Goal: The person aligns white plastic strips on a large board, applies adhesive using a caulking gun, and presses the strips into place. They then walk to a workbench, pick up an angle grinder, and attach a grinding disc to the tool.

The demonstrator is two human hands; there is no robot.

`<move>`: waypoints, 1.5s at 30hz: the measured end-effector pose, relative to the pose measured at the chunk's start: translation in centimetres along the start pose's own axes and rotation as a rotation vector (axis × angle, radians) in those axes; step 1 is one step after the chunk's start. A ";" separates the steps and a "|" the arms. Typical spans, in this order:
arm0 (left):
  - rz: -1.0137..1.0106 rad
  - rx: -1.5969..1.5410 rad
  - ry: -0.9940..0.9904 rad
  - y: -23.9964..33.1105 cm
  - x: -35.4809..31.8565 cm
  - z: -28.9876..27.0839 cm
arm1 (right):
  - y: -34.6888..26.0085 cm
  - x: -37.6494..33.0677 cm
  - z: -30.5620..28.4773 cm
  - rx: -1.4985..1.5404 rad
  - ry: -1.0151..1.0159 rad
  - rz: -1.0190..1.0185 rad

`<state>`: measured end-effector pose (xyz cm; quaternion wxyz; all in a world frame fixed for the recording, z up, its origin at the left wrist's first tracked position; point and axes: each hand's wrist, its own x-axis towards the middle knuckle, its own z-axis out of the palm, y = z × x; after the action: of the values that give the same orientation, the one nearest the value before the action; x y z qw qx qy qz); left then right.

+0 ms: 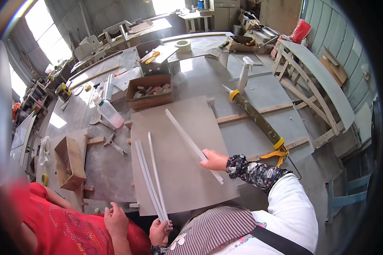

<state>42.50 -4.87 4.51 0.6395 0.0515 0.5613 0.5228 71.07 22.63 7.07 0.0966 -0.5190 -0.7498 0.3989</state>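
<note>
A large grey-beige board [183,123] lies in front of me on the table. Near its right edge my right hand [213,160] is closed around a long white strip [187,138], which slants across the board. At the near edge, my left hand [159,231] grips the lower ends of a few thin white strips [148,180]. Their far ends spread apart over the board's left half. Close to my left hand is the hand [116,219] of a person in a red shirt [68,221]; it touches none of the strips.
Right of the board lies a caulking gun [259,119] with a yellow handle. Beyond the board stand a box of small pieces [149,91] and a spray bottle [108,111]. A wooden box [69,163] is at left. Wooden battens [255,112] cross the table. A tape roll [183,46] sits farther back.
</note>
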 end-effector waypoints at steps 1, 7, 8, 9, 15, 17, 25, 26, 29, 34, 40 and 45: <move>0.118 0.074 0.035 0.0 -0.5 0.6 | 0.3 -0.1 0.2 -0.024 0.036 -0.031; 0.480 0.449 -0.064 1.6 2.0 3.5 | 1.2 0.6 2.0 -0.310 0.228 -0.131; 0.440 0.426 -0.020 1.7 3.6 4.4 | 1.2 0.7 1.9 -0.287 0.255 -0.172; 0.529 0.505 -0.006 1.8 5.1 5.0 | 1.2 0.7 1.8 -0.303 0.260 -0.167; 0.703 0.887 0.099 1.9 10.1 9.8 | 1.7 0.9 0.7 -0.524 0.520 -0.237; 0.909 1.015 0.058 2.2 10.3 10.9 | 2.0 0.8 0.1 -0.534 0.561 -0.229; 0.592 0.511 -0.172 1.1 3.7 12.4 | 0.0 -6.6 -3.0 0.120 0.149 -0.187; 0.554 0.432 -0.161 -0.1 2.1 12.9 | -0.1 -9.1 -3.1 0.274 -0.066 -0.127; 0.509 0.038 -0.074 -4.5 -2.1 14.7 | 0.3 -14.6 -1.3 -0.097 -0.021 -0.522; 0.343 -0.208 0.193 -9.3 -3.5 14.9 | 2.1 -17.7 1.1 -0.224 -0.257 -0.583; 0.407 -0.302 0.265 -12.4 -2.5 13.0 | 2.6 -18.2 3.4 -0.320 -0.325 -0.632; 0.487 -0.311 0.220 -11.6 0.1 9.9 | 4.0 -18.6 3.8 -0.333 -0.307 -0.635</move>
<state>57.21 -4.80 0.46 0.4311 0.0291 0.5113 0.7429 79.96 5.36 6.78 0.0165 -0.2041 -0.9332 0.2951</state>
